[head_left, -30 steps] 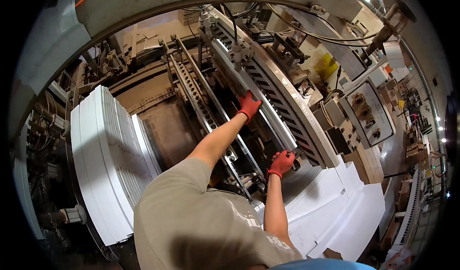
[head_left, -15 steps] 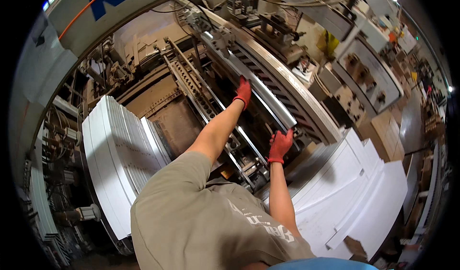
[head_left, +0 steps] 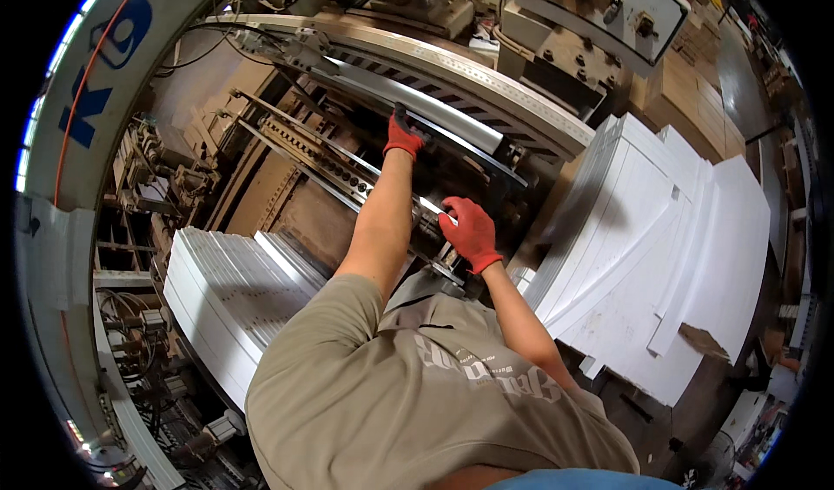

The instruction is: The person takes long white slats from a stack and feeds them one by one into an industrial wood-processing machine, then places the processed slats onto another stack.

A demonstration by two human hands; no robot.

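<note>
My left hand (head_left: 403, 134), in a red glove with dark patches, reaches into the machine with its fingers closed at a long metal bar (head_left: 473, 155). Its fingertips are partly hidden there. Just beyond the bar lies a shiny metal roller (head_left: 452, 118). My right hand (head_left: 472, 234), also red-gloved, is nearer my body, above the near end of a rail with a row of holes (head_left: 314, 155). Its thumb and forefinger are bent but apart, and nothing shows between them.
Stacked white sheets (head_left: 217, 294) stand at left, and a larger white stack (head_left: 630, 238) at right. A striped guard and pale beam (head_left: 486, 73) cross behind the roller. A control panel (head_left: 599, 8) hangs at the far right; a machine frame (head_left: 61, 238) rises at left.
The view has turned, so the machine lies flatter across it. My right hand has left the roller's near end and come back toward my body. My left hand stays beside the roller.
</note>
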